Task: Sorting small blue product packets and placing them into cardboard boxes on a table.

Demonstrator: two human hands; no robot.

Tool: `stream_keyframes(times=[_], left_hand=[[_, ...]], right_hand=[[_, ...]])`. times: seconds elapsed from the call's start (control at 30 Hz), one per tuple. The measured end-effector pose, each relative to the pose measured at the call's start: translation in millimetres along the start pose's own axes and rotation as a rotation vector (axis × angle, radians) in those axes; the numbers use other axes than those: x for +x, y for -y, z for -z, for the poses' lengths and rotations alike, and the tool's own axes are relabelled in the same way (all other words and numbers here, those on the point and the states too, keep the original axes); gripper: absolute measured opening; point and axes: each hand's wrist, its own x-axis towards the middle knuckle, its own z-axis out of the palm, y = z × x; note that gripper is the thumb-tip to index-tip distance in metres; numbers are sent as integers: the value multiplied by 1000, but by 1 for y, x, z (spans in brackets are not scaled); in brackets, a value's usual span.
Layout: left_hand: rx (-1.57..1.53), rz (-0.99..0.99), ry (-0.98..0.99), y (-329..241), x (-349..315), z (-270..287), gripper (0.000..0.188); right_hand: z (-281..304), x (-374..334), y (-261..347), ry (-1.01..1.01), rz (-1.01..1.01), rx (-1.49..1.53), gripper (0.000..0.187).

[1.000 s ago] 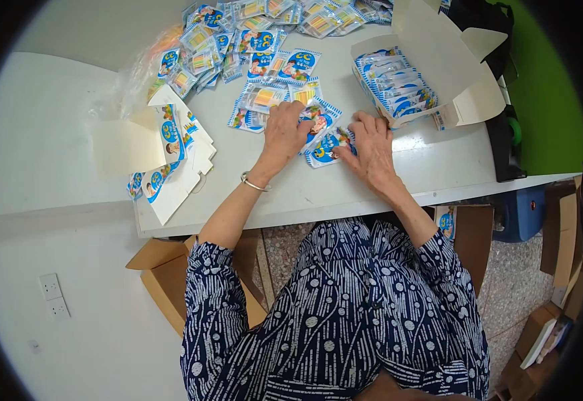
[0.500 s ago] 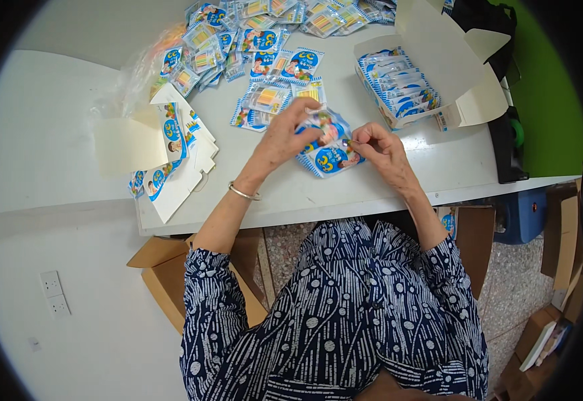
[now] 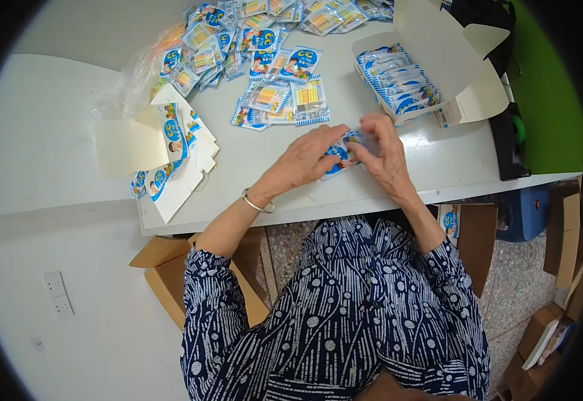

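A small blue-and-white printed snack packet (image 3: pixel 340 162) lies at the front middle of the table, partly covered by my hands. My left hand (image 3: pixel 305 159), with a silver bangle at the wrist, grips it from the left, fingers bent over its far edge and thumb on top. My right hand (image 3: pixel 388 160) is at the packet's right side, thumb tip by its edge and bent fingers apart from the thumb. Just beyond lie several loose packets with coloured sticks, among them a clear-fronted packet (image 3: pixel 311 100). An open carton (image 3: pixel 406 119) at the right holds a row of packets.
A large heap of packets (image 3: pixel 204 57) spreads along the back. Flattened printed cartons (image 3: pixel 181 180) lie at the left beside a clear plastic bag (image 3: pixel 128 93). A black tape dispenser (image 3: pixel 509 150) stands at the right edge. Below are cardboard boxes (image 3: pixel 164 267) and a blue stool (image 3: pixel 522 214).
My left hand has moved right and nearer, down onto the packet. My right hand has loosened its pinch, its fingers lifting apart. The packet has been drawn together and more of it is covered.
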Motion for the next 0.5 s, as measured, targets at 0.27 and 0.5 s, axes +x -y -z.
stream_keyframes(times=[0.27, 0.5], left_hand=[[-19, 75, -46, -25, -2, 8, 53], [-166, 226, -44, -20, -16, 10, 40]], right_hand=[[24, 14, 10, 475, -502, 314, 27], [19, 5, 2, 403, -318, 449, 25]])
